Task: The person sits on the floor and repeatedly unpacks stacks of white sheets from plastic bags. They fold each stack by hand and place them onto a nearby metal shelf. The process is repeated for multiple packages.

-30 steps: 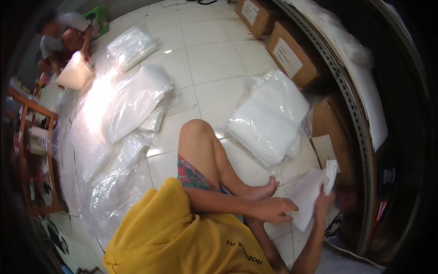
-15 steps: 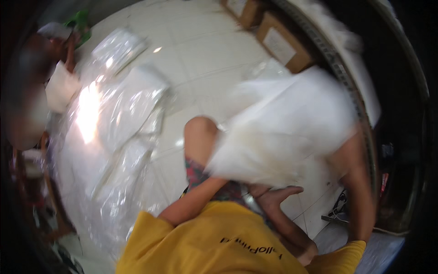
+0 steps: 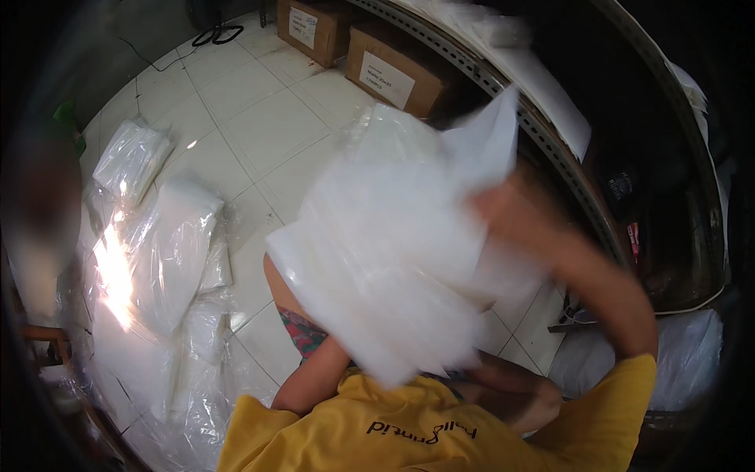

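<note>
A loose stack of white, plastic-like sheets or bags (image 3: 377, 236) is spread above my lap, blurred by motion. Its upper right corner sticks up in a point. My right hand (image 3: 497, 206) is at the stack's right edge, by that raised corner; its fingers are smeared, so their grip does not show. From the lower left, my left forearm (image 3: 318, 374) reaches under the stack, which hides my left hand. Beyond the stack's far edge, a clear plastic package (image 3: 393, 130) partly shows.
Several clear-wrapped white packages (image 3: 177, 252) lie on the tiled floor at left. Two cardboard boxes, one nearer (image 3: 389, 75), stand at the far side. A perforated metal shelf rail (image 3: 550, 130) curves along the right. Another person's blurred shape (image 3: 39, 204) is at far left.
The white stack has shifted left and spread wider over my lap. My right hand has moved up and left along its edge. The whole view has turned toward the right.
</note>
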{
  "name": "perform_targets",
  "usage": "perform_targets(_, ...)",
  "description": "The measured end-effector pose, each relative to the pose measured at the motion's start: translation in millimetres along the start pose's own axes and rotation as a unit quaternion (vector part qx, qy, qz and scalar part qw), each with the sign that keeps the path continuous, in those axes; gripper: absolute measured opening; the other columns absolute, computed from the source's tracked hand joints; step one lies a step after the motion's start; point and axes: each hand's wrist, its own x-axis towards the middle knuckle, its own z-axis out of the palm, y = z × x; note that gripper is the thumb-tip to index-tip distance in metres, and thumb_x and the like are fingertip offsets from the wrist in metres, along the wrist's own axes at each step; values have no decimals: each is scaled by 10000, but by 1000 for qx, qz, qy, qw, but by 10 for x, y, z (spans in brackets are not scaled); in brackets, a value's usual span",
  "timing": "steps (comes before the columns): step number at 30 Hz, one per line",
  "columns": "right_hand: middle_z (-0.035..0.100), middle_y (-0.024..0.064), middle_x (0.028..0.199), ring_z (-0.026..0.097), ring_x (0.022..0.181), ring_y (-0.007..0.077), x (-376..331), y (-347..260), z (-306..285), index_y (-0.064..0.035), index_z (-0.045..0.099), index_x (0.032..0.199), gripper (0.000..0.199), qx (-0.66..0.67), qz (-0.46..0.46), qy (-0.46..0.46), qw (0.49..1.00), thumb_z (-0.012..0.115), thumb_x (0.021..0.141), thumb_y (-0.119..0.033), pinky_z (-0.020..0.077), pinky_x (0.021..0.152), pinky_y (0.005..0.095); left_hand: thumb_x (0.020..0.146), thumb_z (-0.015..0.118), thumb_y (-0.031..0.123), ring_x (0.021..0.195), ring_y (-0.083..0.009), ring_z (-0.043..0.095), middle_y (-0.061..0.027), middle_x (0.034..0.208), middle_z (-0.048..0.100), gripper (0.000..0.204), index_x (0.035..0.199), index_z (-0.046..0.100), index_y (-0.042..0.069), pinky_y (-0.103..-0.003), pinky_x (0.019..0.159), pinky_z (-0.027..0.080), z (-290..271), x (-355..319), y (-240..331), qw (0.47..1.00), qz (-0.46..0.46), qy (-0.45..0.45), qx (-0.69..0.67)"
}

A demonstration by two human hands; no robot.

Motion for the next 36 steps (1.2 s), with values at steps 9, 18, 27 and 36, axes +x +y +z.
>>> perform_targets(9,705,131,939,664,898,357,-68,-451,-1440,-105,685,1006,172,-57,-94,97,989,640,859,-184,536,799,412,922,377,714,1384,-363,379,-213,1497,390,851,1479,347,71,-521,1151,298,-160,13,-27,953,-156,-77,-248)
perform_targets(18,712,195,906,701,831,334,-406,-830,-2345,3,700,973,171,-227,34,128,965,659,839,-96,553,744,365,817,582,721,1464,-328,213,-159,1584,219,964,1524,231,168,-492,1189,209,640,350,-133,980,-22,-199,-2)
perform_targets(27,707,150,1087,668,982,228,-998,-1278,-2693,-59,671,1160,291,-200,343,165,903,651,937,-246,496,911,368,830,610,683,1363,-350,392,-150,1504,390,957,1503,293,81,-495,1115,380,1649,857,-272,960,-69,-238,-130)
perform_targets(36,644,44,821,558,754,95,-1799,-88,-2340,31,637,1057,410,-138,393,82,905,569,1000,-369,475,723,282,834,686,553,1342,-332,419,-172,1482,406,913,1488,301,45,-479,1103,396,1199,912,-658,860,-202,-308,-352)
